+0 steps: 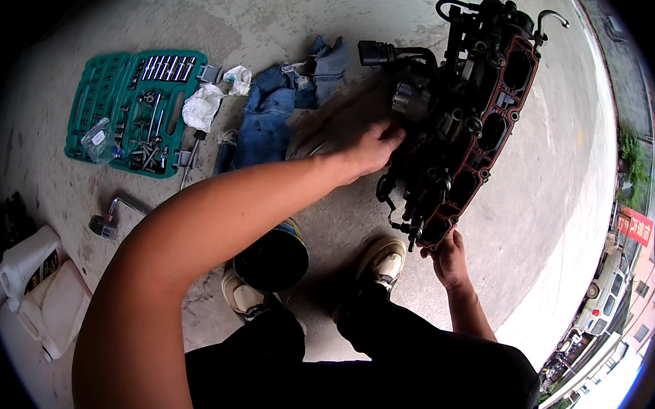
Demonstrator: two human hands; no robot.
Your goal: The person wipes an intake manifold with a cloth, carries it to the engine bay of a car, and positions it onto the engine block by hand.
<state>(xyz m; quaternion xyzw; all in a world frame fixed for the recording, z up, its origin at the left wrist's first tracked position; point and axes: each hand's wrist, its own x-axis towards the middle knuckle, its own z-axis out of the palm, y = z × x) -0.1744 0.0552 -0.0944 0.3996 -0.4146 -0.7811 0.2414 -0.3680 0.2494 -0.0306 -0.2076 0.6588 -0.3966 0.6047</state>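
Observation:
A black intake manifold (pixel 460 137) with red-orange gaskets around its row of ports is tilted in front of me, its long side running from far right to near middle. My left hand (pixel 375 149) is closed on its left side, below a round housing; the fingertips are partly hidden behind the part. Under the near end, my right hand (pixel 449 261) grips the corner with thumb and fingers. A cable with a black connector (pixel 376 54) sticks out to the left. At the far end a bent metal pipe (pixel 552 18) stands out.
On the concrete floor at left lies a green socket set case (pixel 178 115), beside white crumpled rags (pixel 202 107) and torn denim cloth (pixel 267 116). A dark bucket (pixel 271 257) stands between my feet and the case. White jugs (pixel 54 309) are at lower left.

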